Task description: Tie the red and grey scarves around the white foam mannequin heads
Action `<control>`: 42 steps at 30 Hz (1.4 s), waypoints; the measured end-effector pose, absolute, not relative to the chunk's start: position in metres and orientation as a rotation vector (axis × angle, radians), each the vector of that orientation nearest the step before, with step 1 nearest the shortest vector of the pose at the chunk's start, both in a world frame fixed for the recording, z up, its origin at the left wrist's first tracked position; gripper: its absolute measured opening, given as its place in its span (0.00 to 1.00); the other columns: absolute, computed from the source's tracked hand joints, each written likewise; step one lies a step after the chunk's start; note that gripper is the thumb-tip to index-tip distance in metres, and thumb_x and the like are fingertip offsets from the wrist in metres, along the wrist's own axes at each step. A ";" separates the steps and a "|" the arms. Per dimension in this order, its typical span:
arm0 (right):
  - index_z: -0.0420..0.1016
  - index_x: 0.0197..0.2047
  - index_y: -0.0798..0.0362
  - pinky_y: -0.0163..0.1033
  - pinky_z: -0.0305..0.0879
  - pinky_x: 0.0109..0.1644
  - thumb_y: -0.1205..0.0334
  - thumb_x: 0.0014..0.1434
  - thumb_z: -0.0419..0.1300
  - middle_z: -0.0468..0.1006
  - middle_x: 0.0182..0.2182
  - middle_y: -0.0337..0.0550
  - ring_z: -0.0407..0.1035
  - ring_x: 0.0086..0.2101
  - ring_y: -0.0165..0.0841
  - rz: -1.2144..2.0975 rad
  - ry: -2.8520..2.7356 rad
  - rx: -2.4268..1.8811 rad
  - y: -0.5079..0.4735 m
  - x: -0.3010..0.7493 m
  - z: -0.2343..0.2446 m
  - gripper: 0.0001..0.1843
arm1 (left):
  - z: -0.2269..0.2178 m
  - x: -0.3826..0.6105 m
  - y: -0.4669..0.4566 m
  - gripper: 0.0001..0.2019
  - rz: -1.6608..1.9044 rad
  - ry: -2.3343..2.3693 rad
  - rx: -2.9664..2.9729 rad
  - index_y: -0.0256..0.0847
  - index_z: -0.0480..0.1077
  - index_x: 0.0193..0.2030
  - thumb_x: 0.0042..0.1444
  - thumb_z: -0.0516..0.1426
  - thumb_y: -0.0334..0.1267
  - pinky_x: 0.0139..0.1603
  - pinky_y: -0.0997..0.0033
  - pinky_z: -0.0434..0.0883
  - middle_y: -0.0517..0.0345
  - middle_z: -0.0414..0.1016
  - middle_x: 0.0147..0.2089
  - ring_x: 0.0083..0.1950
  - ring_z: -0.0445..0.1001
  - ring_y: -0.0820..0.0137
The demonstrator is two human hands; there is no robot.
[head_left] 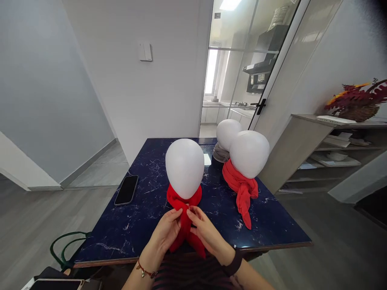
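A white mannequin head (185, 167) stands near the front middle of the dark blue marbled table (145, 225). Around its neck wraps a red scarf (196, 241), its two ends hanging toward the table's front edge. At the front of the neck my left hand (169, 228) pinches the scarf between thumb and fingers. Close beside it my right hand (203, 229) also grips the cloth, thumb and fingertips at the crossing. The fingers cover part of that crossing, so whether it is knotted cannot be made out.
Right of the hands, another white head (249, 154) wears a knotted red scarf (242, 185). Behind it, a third head (228, 134) has a grey scarf (220, 153). A phone (127, 190) lies at the table's left edge. A shelf unit (314, 149) stands at right.
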State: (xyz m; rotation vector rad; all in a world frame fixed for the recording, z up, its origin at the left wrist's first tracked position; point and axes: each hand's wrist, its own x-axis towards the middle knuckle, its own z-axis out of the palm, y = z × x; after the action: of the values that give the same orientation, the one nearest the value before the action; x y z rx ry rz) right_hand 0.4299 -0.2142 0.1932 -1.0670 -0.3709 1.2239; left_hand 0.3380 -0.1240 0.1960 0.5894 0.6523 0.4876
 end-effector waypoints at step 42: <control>0.72 0.23 0.54 0.36 0.55 0.32 0.67 0.50 0.56 0.71 0.20 0.39 0.63 0.24 0.31 0.791 -1.174 -1.787 -0.196 0.469 0.148 0.07 | 0.199 0.346 -0.105 0.05 0.269 0.885 0.529 0.33 0.70 0.34 0.57 0.53 0.30 0.32 0.69 0.73 0.53 0.78 0.25 0.24 0.75 0.68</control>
State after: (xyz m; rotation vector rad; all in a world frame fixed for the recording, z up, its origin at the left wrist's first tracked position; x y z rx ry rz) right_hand 0.4689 -0.1963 0.1478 -1.7874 -1.1743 0.7911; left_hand 0.3463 -0.1047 0.1985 0.5294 0.8854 0.2691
